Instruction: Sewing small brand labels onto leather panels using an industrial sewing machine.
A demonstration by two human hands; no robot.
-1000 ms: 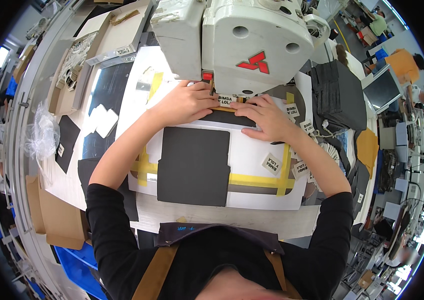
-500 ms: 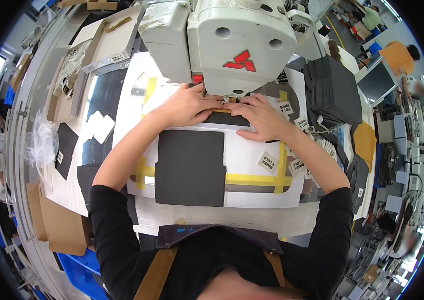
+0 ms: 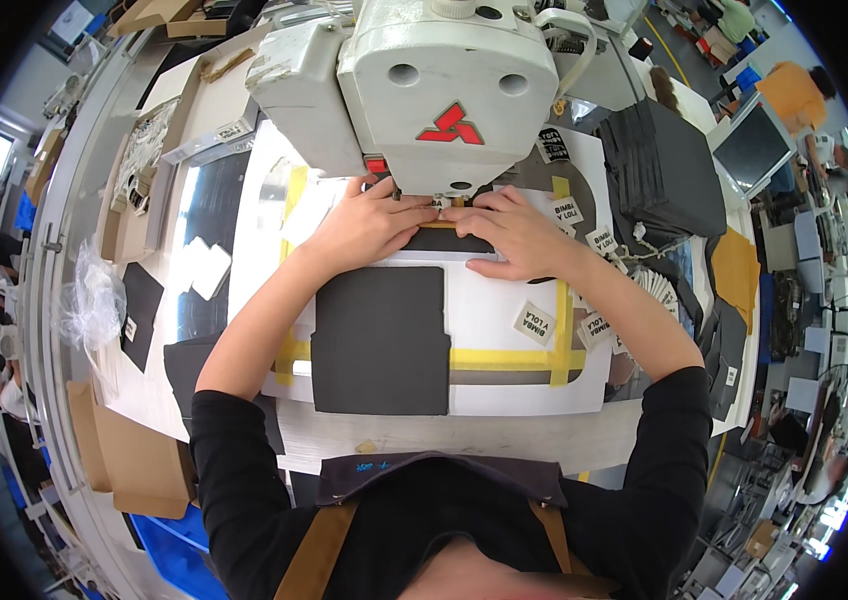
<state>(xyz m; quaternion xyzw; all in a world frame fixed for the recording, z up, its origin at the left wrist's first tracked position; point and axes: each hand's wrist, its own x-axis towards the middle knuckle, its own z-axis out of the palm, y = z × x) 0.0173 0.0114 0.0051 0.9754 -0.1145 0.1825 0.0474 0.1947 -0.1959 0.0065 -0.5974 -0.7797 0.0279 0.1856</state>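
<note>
On the pale surface, just in front of the white machine head, a black piece is flanked by the left hand and right hand; whether the fingers are clamped on it cannot be told.

Sewing machine head at rear centre of worktable; left hand and right hand at its near edge, workpiece between them, flat panel nearer the person. Right of panel: loose labels (some partly hidden by the right forearm), stack of panels farther back, monitor beyond. Left: open box, plastic bag before it.
</note>
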